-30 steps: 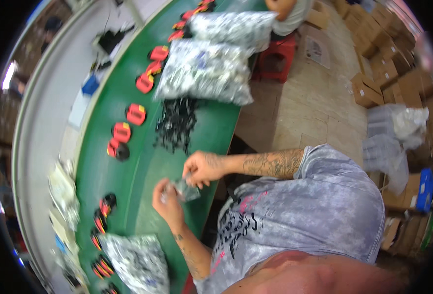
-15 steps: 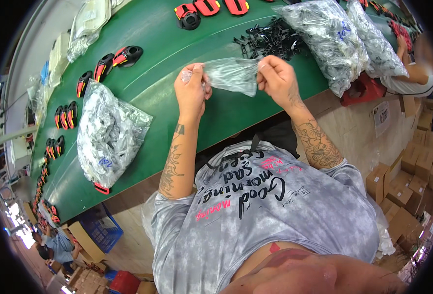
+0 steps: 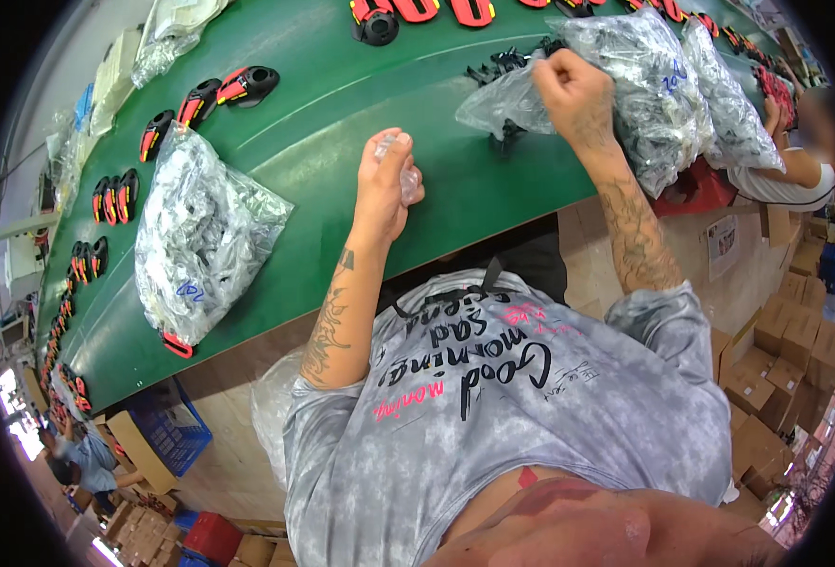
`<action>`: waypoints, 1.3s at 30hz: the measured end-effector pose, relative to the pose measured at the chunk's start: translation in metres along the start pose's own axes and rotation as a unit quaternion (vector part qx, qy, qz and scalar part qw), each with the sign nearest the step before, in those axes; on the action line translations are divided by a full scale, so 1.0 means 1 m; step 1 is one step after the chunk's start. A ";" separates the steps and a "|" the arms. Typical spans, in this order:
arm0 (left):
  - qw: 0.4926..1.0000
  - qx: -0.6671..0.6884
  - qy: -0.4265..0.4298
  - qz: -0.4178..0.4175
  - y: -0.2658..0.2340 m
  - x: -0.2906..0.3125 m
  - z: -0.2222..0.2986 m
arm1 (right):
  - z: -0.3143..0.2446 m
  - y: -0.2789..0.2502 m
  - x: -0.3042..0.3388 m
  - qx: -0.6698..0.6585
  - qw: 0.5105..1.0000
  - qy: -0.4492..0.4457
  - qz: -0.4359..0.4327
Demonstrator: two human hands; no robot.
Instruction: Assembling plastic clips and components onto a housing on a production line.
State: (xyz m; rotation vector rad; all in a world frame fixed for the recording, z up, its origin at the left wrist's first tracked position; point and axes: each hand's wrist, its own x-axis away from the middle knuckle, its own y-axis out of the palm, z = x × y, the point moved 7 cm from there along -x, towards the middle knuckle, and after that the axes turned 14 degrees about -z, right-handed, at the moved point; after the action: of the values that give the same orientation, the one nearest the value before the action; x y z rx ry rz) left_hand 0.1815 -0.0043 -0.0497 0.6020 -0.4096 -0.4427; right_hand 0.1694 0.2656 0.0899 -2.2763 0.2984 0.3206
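Observation:
My left hand (image 3: 383, 189) is closed around a small clear plastic piece (image 3: 409, 185), which pokes out between its fingers above the green table (image 3: 342, 142). Farther to the right, my right hand (image 3: 576, 97) grips a thin clear plastic bag (image 3: 504, 104) at one end. That bag hangs over a heap of small black plastic parts (image 3: 504, 62) and partly covers it. A big clear sack (image 3: 637, 76) filled with bagged items lies just beyond my right hand.
Another filled clear sack (image 3: 200, 236) rests on the left of the table. Red and black fin-shaped pieces (image 3: 247, 87) line the far side. A co-worker's arm (image 3: 786, 156) is at the right. Cardboard boxes (image 3: 753, 378) stand on the floor at the right.
Both hands were stretching the clear bag between them. My left hand has let go of it and moved slightly down, while my right hand has carried it right, over the black parts.

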 end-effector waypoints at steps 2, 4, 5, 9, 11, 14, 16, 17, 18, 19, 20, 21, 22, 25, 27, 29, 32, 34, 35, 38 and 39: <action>1.000 0.022 -0.006 -0.010 0.006 -0.003 0.007 | -0.007 -0.003 -0.007 0.024 0.999 -0.032 0.009; 0.997 0.053 -0.014 -0.054 0.022 0.006 0.006 | -0.012 -0.036 0.004 -0.127 0.980 -0.046 0.145; 0.989 0.102 -0.017 -0.107 0.022 0.010 0.006 | -0.033 -0.026 0.006 -0.102 0.985 -0.062 0.127; 0.965 0.247 0.003 -0.094 0.028 0.023 0.006 | -0.153 0.111 0.063 0.061 0.890 -0.340 -0.297; 0.975 0.150 0.079 -0.147 0.012 0.030 0.021 | -0.158 0.139 0.074 0.000 0.912 -0.275 -0.305; 0.997 -0.004 0.058 -0.059 -0.013 0.075 0.037 | -0.161 0.144 0.083 -0.003 0.893 -0.289 -0.344; 0.998 -0.018 0.057 0.010 -0.038 0.121 0.031 | -0.171 0.159 0.102 -0.074 0.866 -0.284 -0.405; 0.998 -0.034 0.038 0.026 -0.045 0.145 0.027 | -0.184 0.168 0.118 -0.100 0.832 -0.319 -0.443; 0.996 -0.031 0.053 0.057 -0.059 0.168 0.021 | -0.196 0.174 0.131 -0.119 0.798 -0.351 -0.476; 0.994 -0.015 0.082 0.074 -0.075 0.196 0.010 | -0.211 0.181 0.144 -0.135 0.778 -0.371 -0.488; 0.991 0.002 0.109 0.081 -0.081 0.219 0.008 | -0.226 0.188 0.160 -0.146 0.743 -0.394 -0.521; 0.986 -0.001 0.091 0.141 -0.091 0.247 -0.002 | -0.236 0.192 0.174 -0.154 0.709 -0.413 -0.551; 0.955 -0.102 0.094 0.263 -0.106 0.286 0.004 | -0.242 0.195 0.181 -0.160 0.696 -0.424 -0.557; 0.618 -0.478 0.137 0.609 -0.142 0.450 0.047 | -0.250 0.191 0.184 -0.155 0.690 -0.440 -0.554; 0.322 -0.499 0.105 0.798 -0.169 0.602 0.026 | -0.250 0.179 0.175 -0.159 0.703 -0.412 -0.557; 0.112 -0.480 -0.110 0.863 -0.177 0.729 -0.028 | -0.235 0.169 0.159 -0.159 0.732 -0.378 -0.544; 0.166 -0.421 -0.401 0.796 -0.189 0.799 -0.133 | -0.185 0.151 0.125 -0.170 0.785 -0.310 -0.508; 0.409 -0.311 -0.566 0.644 -0.211 0.770 -0.239 | -0.153 0.141 0.111 -0.136 0.836 -0.261 -0.463; 0.429 -0.354 -0.551 0.623 -0.221 0.762 -0.239 | -0.141 0.133 0.103 -0.123 0.852 -0.237 -0.451; 0.544 -0.118 -0.658 0.507 -0.237 0.786 -0.241 | -0.088 0.088 0.073 -0.105 0.906 -0.174 -0.371; 0.556 -0.029 -0.689 0.463 -0.239 0.790 -0.234 | -0.074 0.072 0.065 -0.110 0.923 -0.158 -0.332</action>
State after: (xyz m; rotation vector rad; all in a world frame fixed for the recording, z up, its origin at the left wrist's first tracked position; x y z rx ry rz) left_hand 0.8840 -0.4765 -0.1859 -0.2543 -2.1183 0.2323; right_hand 0.2182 0.1565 0.0670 -2.3371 -0.6996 0.3646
